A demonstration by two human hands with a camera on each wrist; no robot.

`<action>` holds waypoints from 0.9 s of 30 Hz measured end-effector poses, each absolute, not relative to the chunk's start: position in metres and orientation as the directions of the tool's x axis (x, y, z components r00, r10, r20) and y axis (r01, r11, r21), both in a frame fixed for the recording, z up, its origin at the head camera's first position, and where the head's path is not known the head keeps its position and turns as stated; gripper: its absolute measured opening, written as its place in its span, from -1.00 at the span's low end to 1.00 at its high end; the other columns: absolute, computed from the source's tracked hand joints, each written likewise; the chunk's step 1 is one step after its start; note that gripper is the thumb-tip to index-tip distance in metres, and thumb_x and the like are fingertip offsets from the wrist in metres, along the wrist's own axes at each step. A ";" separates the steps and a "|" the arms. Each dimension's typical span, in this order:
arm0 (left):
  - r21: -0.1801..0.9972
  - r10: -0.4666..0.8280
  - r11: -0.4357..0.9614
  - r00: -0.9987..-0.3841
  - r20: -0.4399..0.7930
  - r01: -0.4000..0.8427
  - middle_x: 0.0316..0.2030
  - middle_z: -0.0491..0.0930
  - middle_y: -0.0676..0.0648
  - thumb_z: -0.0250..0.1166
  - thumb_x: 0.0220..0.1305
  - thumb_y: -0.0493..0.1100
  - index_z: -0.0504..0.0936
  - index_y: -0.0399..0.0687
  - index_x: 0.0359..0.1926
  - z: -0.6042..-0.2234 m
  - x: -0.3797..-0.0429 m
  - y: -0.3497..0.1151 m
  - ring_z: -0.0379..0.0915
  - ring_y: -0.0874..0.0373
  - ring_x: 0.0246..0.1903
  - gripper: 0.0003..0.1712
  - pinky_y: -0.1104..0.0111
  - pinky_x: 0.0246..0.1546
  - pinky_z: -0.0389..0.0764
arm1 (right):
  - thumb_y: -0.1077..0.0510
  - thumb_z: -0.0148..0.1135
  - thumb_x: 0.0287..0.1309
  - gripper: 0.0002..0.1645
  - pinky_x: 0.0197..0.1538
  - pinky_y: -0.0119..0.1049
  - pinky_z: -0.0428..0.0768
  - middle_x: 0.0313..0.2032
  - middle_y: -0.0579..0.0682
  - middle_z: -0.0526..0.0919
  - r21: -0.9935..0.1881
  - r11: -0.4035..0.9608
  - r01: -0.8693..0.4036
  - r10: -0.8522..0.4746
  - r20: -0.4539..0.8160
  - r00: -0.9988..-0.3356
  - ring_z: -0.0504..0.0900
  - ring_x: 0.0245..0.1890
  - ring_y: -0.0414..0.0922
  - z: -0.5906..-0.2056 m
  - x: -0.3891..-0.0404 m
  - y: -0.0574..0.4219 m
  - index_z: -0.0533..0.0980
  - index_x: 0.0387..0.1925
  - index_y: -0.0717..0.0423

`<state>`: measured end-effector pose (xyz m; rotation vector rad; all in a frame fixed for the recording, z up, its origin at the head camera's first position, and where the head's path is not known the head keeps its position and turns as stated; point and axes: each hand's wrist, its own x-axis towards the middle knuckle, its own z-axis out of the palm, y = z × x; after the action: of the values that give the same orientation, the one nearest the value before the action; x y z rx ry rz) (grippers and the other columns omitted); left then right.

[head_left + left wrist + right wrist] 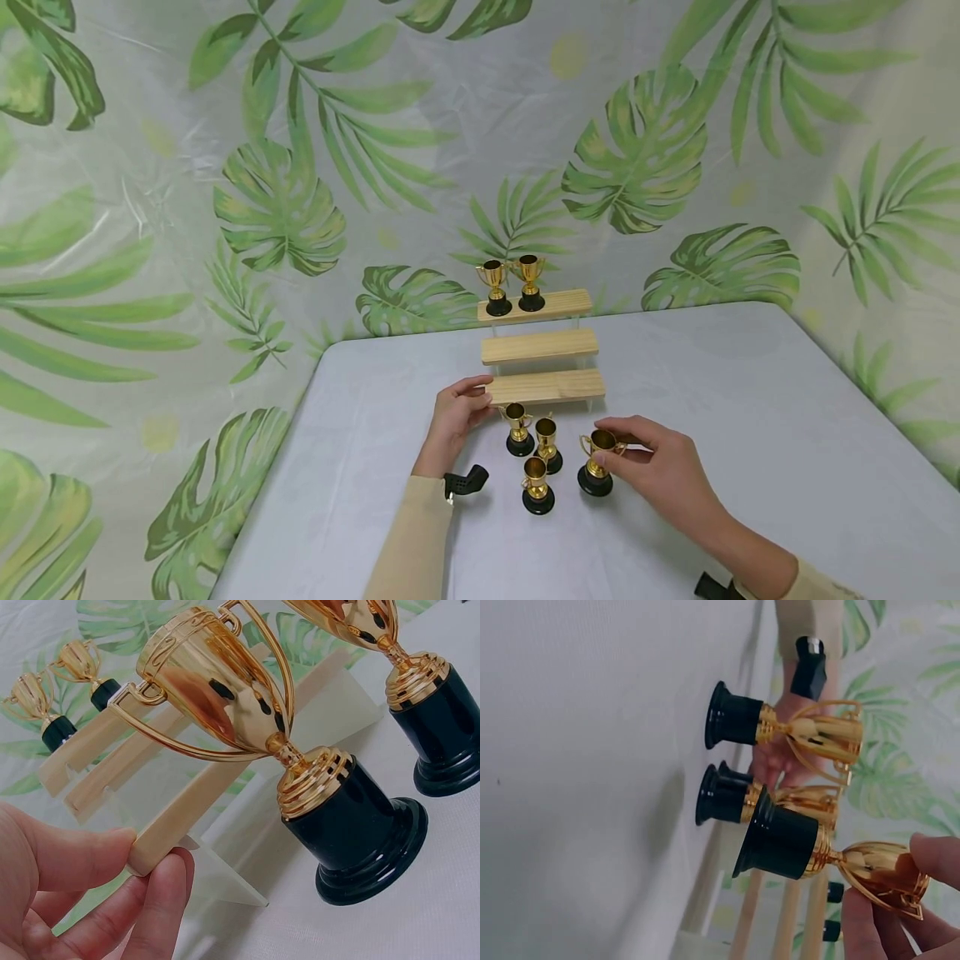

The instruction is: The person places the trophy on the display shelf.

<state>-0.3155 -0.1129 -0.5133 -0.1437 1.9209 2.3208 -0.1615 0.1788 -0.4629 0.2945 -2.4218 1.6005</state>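
My left hand pinches the left end of the lowest board of a three-step wooden display stand, thumb above and fingers beneath. With thumb and fingertips, my right hand grips a small gold trophy cup by its bowl. The cup is upright, and its black base looks slightly raised from the cloth. Three more such trophies stand between the hands: one trophy close to the left fingers, another trophy beside it, and a third trophy nearer me.
Two trophies stand side by side on the top board, a left one and a right one. The middle board is bare. A white cloth covers the table; a leaf-patterned curtain hangs behind.
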 end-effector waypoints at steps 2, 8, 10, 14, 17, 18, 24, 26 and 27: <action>0.971 0.034 -0.183 -0.988 -0.152 -0.156 -0.15 0.62 -0.18 0.37 0.19 -0.47 0.70 -0.25 0.06 -0.513 -0.315 -0.113 0.63 0.13 -0.34 -0.61 0.28 -0.21 0.71 | 0.02 0.57 0.03 -0.57 -0.14 -0.35 0.70 -0.12 -0.25 0.71 -0.874 0.385 -0.297 -0.040 0.305 -0.951 0.69 -0.16 -0.21 -0.461 -0.163 0.181 0.67 -0.02 -0.26; 0.971 0.028 -0.182 -0.988 -0.154 -0.156 -0.17 0.62 -0.18 0.37 0.19 -0.47 0.71 -0.24 0.06 -0.513 -0.315 -0.112 0.62 0.13 -0.34 -0.61 0.29 -0.23 0.71 | 0.05 0.56 0.05 -0.57 -0.14 -0.38 0.69 -0.12 -0.22 0.71 -0.846 0.409 -0.341 -0.039 0.358 -0.933 0.68 -0.16 -0.21 -0.456 -0.170 0.187 0.67 0.00 -0.21; 0.970 0.028 -0.185 -0.988 -0.154 -0.156 -0.18 0.62 -0.17 0.37 0.19 -0.47 0.71 -0.25 0.05 -0.513 -0.315 -0.112 0.62 0.14 -0.35 -0.62 0.30 -0.24 0.71 | 0.07 0.56 0.05 -0.56 -0.14 -0.41 0.68 -0.12 -0.21 0.70 -0.833 0.424 -0.355 -0.042 0.373 -0.927 0.67 -0.16 -0.21 -0.453 -0.171 0.188 0.66 0.01 -0.19; 0.970 0.029 -0.186 -0.988 -0.153 -0.156 -0.18 0.62 -0.17 0.37 0.19 -0.47 0.70 -0.25 0.06 -0.512 -0.315 -0.112 0.62 0.13 -0.35 -0.62 0.31 -0.24 0.71 | 0.04 0.55 0.07 -0.58 -0.12 -0.42 0.68 -0.12 -0.20 0.70 -0.819 0.437 -0.372 -0.049 0.391 -0.919 0.66 -0.16 -0.23 -0.447 -0.174 0.190 0.66 0.01 -0.19; 0.970 0.027 -0.187 -0.987 -0.156 -0.158 -0.17 0.62 -0.18 0.37 0.19 -0.46 0.70 -0.26 0.07 -0.512 -0.315 -0.113 0.63 0.13 -0.34 -0.61 0.32 -0.26 0.71 | 0.02 0.54 0.08 -0.58 -0.11 -0.41 0.68 -0.11 -0.20 0.70 -0.817 0.435 -0.378 -0.055 0.395 -0.917 0.66 -0.15 -0.23 -0.444 -0.177 0.190 0.66 0.01 -0.18; 0.969 0.026 -0.189 -0.987 -0.157 -0.159 -0.17 0.62 -0.19 0.37 0.19 -0.46 0.70 -0.26 0.07 -0.512 -0.314 -0.113 0.63 0.12 -0.34 -0.61 0.33 -0.27 0.70 | 0.02 0.54 0.09 -0.58 -0.11 -0.41 0.68 -0.11 -0.20 0.70 -0.818 0.434 -0.378 -0.057 0.394 -0.918 0.66 -0.15 -0.23 -0.443 -0.179 0.191 0.66 0.01 -0.19; 0.968 0.023 -0.189 -0.986 -0.163 -0.164 -0.19 0.63 -0.17 0.37 0.19 -0.47 0.71 -0.25 0.06 -0.512 -0.315 -0.113 0.64 0.11 -0.33 -0.62 0.33 -0.27 0.70 | 0.03 0.53 0.10 -0.57 -0.12 -0.43 0.67 -0.10 -0.20 0.69 -0.801 0.456 -0.389 -0.061 0.408 -0.911 0.65 -0.15 -0.23 -0.436 -0.184 0.191 0.66 0.03 -0.17; 0.968 0.022 -0.190 -0.986 -0.163 -0.164 -0.21 0.63 -0.16 0.36 0.19 -0.48 0.71 -0.25 0.05 -0.512 -0.315 -0.112 0.63 0.12 -0.33 -0.62 0.32 -0.26 0.71 | 0.05 0.54 0.09 -0.56 -0.12 -0.44 0.67 -0.10 -0.20 0.69 -0.790 0.465 -0.399 -0.063 0.420 -0.905 0.65 -0.15 -0.22 -0.433 -0.185 0.191 0.65 0.04 -0.16; 0.968 0.022 -0.192 -0.986 -0.163 -0.164 -0.21 0.63 -0.16 0.36 0.18 -0.48 0.71 -0.25 0.05 -0.512 -0.315 -0.112 0.63 0.12 -0.33 -0.62 0.32 -0.26 0.71 | 0.05 0.54 0.09 -0.56 -0.12 -0.45 0.67 -0.11 -0.21 0.69 -0.787 0.468 -0.402 -0.064 0.424 -0.903 0.65 -0.14 -0.22 -0.432 -0.186 0.191 0.65 0.04 -0.17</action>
<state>-0.3154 -0.1122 -0.5122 -0.1696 1.9146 2.3300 -0.1857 0.1913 -0.4320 0.3948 -2.3857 1.4107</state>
